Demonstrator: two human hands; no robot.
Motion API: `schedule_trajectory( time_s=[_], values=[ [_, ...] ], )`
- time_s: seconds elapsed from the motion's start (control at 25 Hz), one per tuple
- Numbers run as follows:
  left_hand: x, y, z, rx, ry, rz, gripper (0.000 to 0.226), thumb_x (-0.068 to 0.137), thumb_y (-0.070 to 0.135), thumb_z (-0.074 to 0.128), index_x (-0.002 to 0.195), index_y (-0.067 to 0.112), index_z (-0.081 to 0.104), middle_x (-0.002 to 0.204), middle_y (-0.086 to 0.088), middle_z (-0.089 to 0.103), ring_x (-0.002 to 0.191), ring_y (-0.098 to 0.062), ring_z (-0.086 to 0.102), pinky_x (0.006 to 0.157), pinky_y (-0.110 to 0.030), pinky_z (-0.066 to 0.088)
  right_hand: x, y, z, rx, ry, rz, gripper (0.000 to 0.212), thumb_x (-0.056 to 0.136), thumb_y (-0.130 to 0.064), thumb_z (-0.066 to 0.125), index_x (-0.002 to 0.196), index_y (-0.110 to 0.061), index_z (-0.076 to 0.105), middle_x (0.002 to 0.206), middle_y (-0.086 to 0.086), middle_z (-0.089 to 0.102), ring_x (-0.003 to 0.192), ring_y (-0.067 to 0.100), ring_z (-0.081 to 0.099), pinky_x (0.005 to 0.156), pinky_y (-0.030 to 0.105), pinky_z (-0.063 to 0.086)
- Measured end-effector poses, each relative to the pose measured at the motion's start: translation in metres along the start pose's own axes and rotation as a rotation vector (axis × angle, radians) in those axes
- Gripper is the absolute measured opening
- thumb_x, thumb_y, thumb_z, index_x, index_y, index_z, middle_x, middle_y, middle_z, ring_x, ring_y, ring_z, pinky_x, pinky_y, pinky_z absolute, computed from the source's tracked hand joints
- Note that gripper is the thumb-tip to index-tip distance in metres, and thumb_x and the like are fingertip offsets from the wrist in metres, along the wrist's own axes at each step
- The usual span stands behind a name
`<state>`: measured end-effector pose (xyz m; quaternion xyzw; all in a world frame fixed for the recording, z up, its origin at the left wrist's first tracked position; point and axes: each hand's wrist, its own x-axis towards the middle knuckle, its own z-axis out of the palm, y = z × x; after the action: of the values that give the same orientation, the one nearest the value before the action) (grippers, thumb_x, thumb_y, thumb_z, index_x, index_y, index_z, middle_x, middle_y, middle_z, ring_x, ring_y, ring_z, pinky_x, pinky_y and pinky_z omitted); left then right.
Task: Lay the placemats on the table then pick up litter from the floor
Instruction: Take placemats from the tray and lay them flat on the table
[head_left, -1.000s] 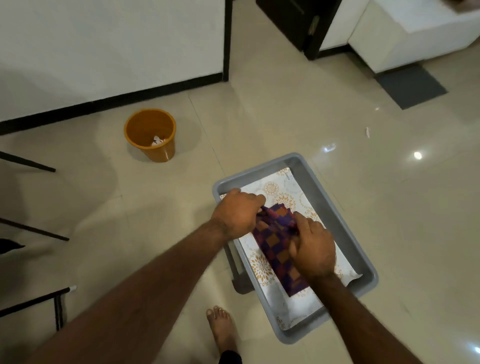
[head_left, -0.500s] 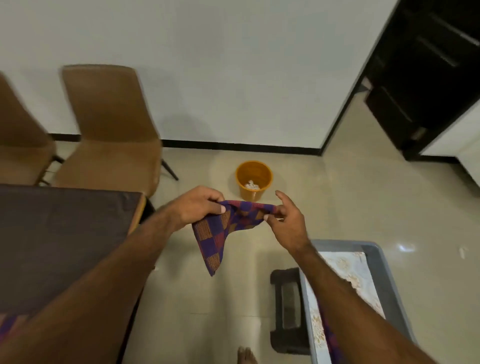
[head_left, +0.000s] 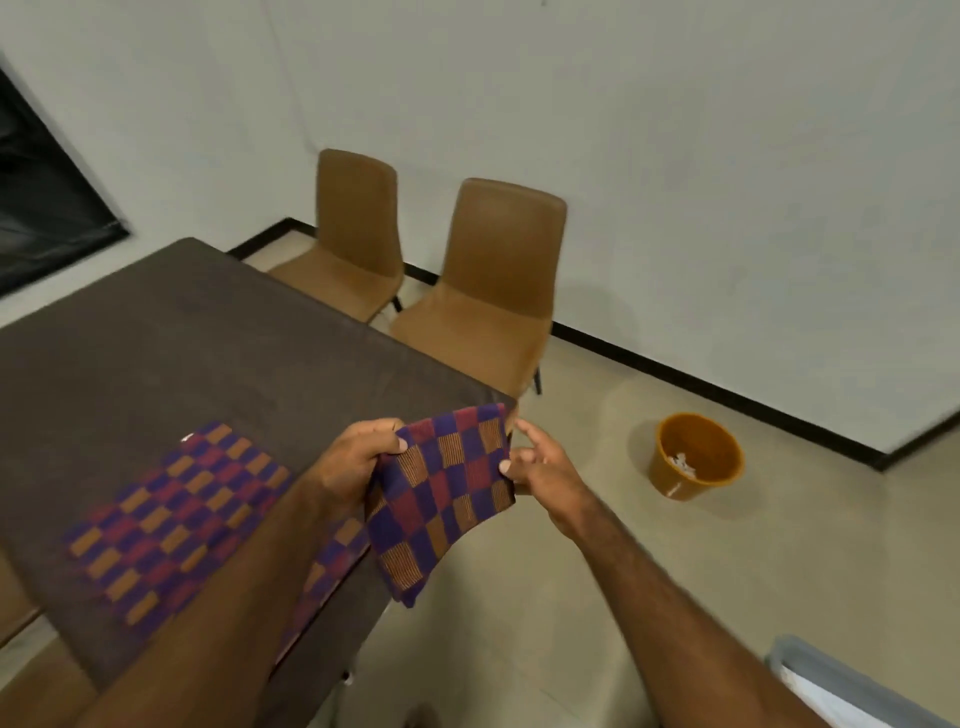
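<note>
Checked purple, maroon and orange cloth, the placemat (head_left: 447, 499) hangs in the air at the tabletop's (head_left: 182, 353) near corner. Beside it a second placemat (head_left: 171, 514) lies flat on the dark tabletop. Two tan chairs (head_left: 498, 291) and an orange bin (head_left: 696, 457) stand beyond. The left hand (head_left: 353, 462) has its fingers curled round the left edge, and the right hand (head_left: 540, 467) pinches the right edge.

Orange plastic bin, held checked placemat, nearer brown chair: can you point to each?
Round orange plastic bin (head_left: 671, 479): head view, front wall.
Held checked purple-and-orange cloth placemat (head_left: 447, 491): head view, middle.
Nearer brown moulded chair (head_left: 506, 249): head view, backrest.
</note>
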<state>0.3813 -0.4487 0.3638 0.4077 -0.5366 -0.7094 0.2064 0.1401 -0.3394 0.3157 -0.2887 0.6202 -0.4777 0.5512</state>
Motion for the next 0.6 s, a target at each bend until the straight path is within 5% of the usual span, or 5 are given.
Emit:
schedule_trajectory(
  time_s=[0.2, 0.28, 0.6],
  values=[
    [-0.007, -0.027, -0.078, 0.394, 0.38, -0.081, 0.02, 0.069, 0.032, 0.071, 0.078, 0.016, 0.064, 0.076, -0.003, 0.07, 0.074, -0.024, 0.065, 0.073, -0.039, 0.053, 0.024, -0.02, 0.06, 0.101, -0.097, 0.075, 0.078, 0.088, 0.002, 0.072, 0.153, -0.022, 0.035, 0.103, 0.019, 0.076, 0.097, 0.037, 0.074, 0.086, 0.05, 0.06],
    [-0.007, -0.036, -0.091, 0.529, 0.438, -0.063, 0.024, 0.073, 0.035, 0.079, 0.092, 0.027, 0.068, 0.088, 0.007, 0.072, 0.086, -0.015, 0.07, 0.084, -0.038, 0.058, 0.037, -0.03, 0.085, 0.142, -0.093, 0.11, 0.082, 0.083, 0.005, 0.075, 0.152, -0.019, 0.037, 0.103, 0.023, 0.075, 0.099, 0.041, 0.072, 0.09, 0.055, 0.058],
    [0.012, -0.022, -0.065, 0.382, 0.179, -0.083, 0.043, 0.069, 0.044, 0.088, 0.1, 0.024, 0.066, 0.094, 0.002, 0.075, 0.083, -0.011, 0.075, 0.073, -0.033, 0.063, 0.083, -0.037, 0.157, 0.163, 0.057, 0.187, 0.078, 0.066, 0.002, 0.089, 0.135, -0.013, 0.056, 0.095, 0.015, 0.078, 0.087, 0.034, 0.076, 0.079, 0.047, 0.062]
  ],
)
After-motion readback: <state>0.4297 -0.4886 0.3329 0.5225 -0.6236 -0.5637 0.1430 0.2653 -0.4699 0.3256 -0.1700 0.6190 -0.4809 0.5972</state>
